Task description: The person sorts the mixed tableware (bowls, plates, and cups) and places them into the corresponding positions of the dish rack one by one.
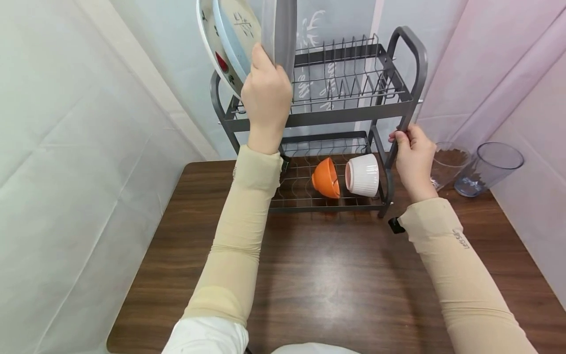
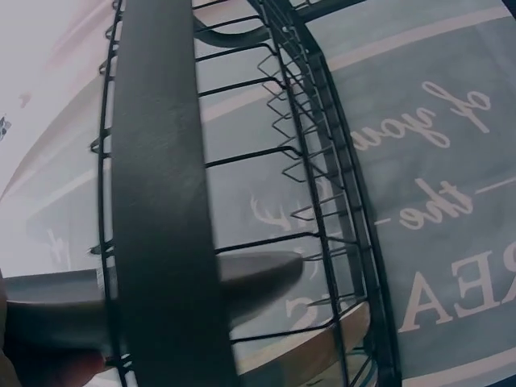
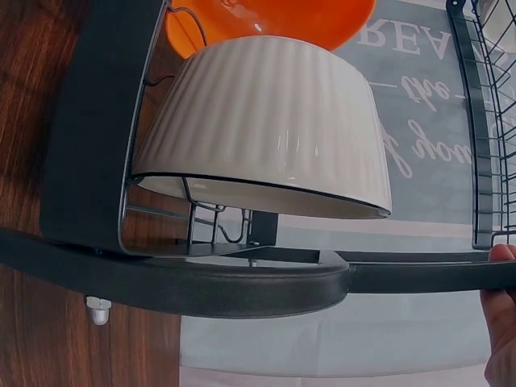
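Note:
A dark metal two-tier dish rack [image 1: 349, 116] stands on the wooden table. My left hand [image 1: 267, 101] pinches the lower edge of a grey plate [image 1: 280, 37], which stands on edge at the upper tier. Left of it lean a plate with a light blue rim [image 1: 227, 46] and a white plate with a red pattern [image 1: 210, 46]. From below, the left wrist view shows part of the grey plate [image 2: 262, 278] behind the rack's bar. My right hand [image 1: 414, 160] grips the rack's right front post; its fingers [image 3: 500, 322] show at the right wrist view's edge.
On the lower tier an orange bowl [image 1: 325, 178] and a white ribbed bowl [image 1: 364, 175] lie on their sides. Two clear glasses, one plain [image 1: 446, 160] and one bluish [image 1: 491, 169], stand right of the rack. Covered walls [image 1: 88, 147] border the table.

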Demonstrator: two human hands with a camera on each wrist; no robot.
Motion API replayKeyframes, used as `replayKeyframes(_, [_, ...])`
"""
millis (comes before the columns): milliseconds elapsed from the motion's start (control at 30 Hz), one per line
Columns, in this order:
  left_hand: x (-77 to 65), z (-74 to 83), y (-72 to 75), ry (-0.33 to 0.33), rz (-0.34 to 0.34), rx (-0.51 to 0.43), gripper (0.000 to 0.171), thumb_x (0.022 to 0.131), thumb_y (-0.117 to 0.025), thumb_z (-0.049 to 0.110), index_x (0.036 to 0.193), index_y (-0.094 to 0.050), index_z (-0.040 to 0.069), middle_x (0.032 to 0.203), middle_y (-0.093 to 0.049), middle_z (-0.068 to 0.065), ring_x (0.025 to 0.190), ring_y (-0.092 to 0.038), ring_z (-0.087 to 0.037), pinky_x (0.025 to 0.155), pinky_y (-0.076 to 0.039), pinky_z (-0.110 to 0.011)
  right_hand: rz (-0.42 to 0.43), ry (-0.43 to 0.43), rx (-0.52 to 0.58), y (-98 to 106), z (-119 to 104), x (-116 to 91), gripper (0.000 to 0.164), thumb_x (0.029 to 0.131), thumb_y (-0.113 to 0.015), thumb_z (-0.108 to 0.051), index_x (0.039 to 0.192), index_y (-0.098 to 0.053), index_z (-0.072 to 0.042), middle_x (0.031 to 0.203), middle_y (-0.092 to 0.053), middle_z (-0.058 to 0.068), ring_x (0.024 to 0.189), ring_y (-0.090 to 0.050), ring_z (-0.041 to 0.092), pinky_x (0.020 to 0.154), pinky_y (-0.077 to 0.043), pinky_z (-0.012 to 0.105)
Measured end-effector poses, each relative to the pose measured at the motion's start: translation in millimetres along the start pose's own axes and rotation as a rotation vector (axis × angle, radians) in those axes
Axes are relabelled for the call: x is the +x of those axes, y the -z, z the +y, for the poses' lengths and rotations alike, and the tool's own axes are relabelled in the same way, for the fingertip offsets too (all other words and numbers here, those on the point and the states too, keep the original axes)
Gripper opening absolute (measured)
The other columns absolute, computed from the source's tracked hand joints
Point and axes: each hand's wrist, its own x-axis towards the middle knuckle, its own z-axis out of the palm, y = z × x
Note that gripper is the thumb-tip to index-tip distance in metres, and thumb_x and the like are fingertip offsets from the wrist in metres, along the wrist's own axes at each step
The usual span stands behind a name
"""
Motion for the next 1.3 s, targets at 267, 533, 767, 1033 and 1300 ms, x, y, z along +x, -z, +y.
replayKeyframes(267, [1.6, 2.5, -5.3, 0.029, -0.025, 0.117, 0.034, 0.086, -0.035, 0.010, 0.114, -0.048, -0.004, 0.080, -0.066, -0.011, 0.059, -0.064, -0.021, 0.052, -0.050, -0.032, 0.000, 0.012, 0.030, -3, -1, 0, 0.022, 0.088, -0.050, -0.026, 0.089, -0.064, -0.008, 0.073, -0.062, -0.011, 0.068, -0.053, -0.003, 0.060, -0.037, 0.010])
replayKeyframes(533, [17.0, 11.0, -4.4, 0.119, -0.156, 0.155, 0.044, 0.090, -0.021, 0.010, 0.131, -0.035, -0.001, 0.071, -0.063, -0.005, 0.052, -0.059, -0.016, 0.046, -0.046, -0.028, 0.004, 0.007, 0.008, -1, -2, 1, 0.022, 0.088, -0.049, -0.029, 0.090, -0.064, -0.013, 0.079, -0.065, -0.002, 0.067, -0.052, 0.000, 0.059, -0.036, 0.012])
replayKeyframes(767, [30.2, 12.2, -7.2, 0.188, -0.298, 0.152, 0.043, 0.092, -0.023, 0.013, 0.134, -0.028, 0.001, 0.086, -0.065, -0.007, 0.072, -0.066, -0.020, 0.060, -0.053, -0.030, 0.004, 0.004, 0.016, -3, -2, -1, 0.023, 0.089, -0.049, -0.026, 0.090, -0.063, -0.008, 0.077, -0.064, -0.003, 0.069, -0.053, -0.002, 0.059, -0.037, 0.011])
replayKeyframes(1033, [36.9, 5.9, -12.5, 0.266, -0.410, 0.078, 0.050, 0.093, -0.022, 0.018, 0.140, -0.010, 0.005, 0.101, -0.062, -0.007, 0.076, -0.064, -0.017, 0.062, -0.051, -0.027, 0.003, -0.002, 0.045, -2, -4, -2, 0.020, 0.088, -0.050, -0.027, 0.089, -0.063, -0.012, 0.076, -0.063, -0.006, 0.068, -0.053, -0.001, 0.058, -0.038, 0.011])
replayKeyframes(1300, [26.8, 3.7, -11.2, 0.263, -0.420, -0.102, 0.058, 0.093, -0.022, 0.012, 0.140, 0.011, 0.006, 0.136, -0.032, -0.006, 0.098, -0.050, -0.015, 0.073, -0.045, -0.021, 0.013, -0.006, 0.049, -2, 0, -1, 0.019, 0.089, -0.049, -0.026, 0.088, -0.064, -0.014, 0.076, -0.063, -0.007, 0.070, -0.054, -0.002, 0.063, -0.038, 0.011])
